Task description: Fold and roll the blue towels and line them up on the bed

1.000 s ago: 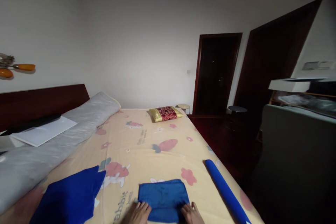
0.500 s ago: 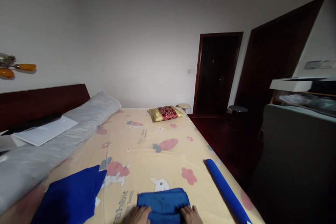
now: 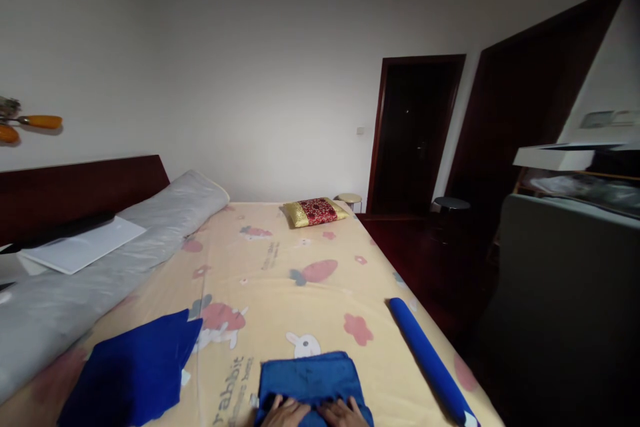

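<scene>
A folded dark blue cloth [image 3: 311, 375] lies on the bed at the bottom middle of the head view. My left hand [image 3: 287, 412] rests on its near part, fingers spread and laid on the fabric. Close beside it, my right hand [image 3: 344, 413] presses on the same cloth, its fingers also apart. The cloth's nearest edge is cut off by the frame. To the left lies a flat, brighter blue cloth [image 3: 133, 367], and to the right a long blue roll [image 3: 425, 355] near the bed's edge.
The bed [image 3: 280, 307] wears a yellow rabbit-print sheet. A gold and red pillow [image 3: 316, 212] sits at its far end. A grey rolled bedding piece [image 3: 150, 240] with a white board [image 3: 85, 243] on it runs along the headboard [image 3: 100, 190]. Two stools stand beyond the bed.
Both hands have moved inward from the cloth's left and right sides onto its near part. The view has shifted slightly. The other blue pieces stay where they were on the bed.
</scene>
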Demonstrator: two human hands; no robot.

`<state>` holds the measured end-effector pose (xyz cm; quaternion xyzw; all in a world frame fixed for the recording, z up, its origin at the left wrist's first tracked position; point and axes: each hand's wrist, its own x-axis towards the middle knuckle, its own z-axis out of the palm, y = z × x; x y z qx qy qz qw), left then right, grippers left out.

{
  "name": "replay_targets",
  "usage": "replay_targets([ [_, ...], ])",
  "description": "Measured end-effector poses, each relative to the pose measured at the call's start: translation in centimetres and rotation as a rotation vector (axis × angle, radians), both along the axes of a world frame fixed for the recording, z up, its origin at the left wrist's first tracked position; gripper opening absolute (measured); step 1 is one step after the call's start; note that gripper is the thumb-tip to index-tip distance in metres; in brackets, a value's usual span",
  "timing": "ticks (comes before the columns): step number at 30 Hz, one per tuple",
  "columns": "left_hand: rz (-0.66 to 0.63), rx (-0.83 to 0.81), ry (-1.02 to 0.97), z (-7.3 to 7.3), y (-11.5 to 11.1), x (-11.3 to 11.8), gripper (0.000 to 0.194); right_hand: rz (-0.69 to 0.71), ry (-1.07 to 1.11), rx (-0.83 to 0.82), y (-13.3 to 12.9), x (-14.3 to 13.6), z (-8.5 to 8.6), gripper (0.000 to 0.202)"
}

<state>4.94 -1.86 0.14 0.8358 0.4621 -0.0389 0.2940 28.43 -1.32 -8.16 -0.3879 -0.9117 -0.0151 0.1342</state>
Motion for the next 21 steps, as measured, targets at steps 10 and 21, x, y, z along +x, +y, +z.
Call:
replay_targets([
  [10, 0.081, -0.006, 0.228, 3.4, 1.6, -4.7, 0.080, -0.412, -0.110, -0.339, 0.5, 3.2, 2.3, 0.068],
  [21, 0.276, 0.304, 0.133, 2.6, 2.0, -6.2, 0.038, -0.475, 0.035, -0.219, 0.8, 2.7, 2.7, 0.074],
])
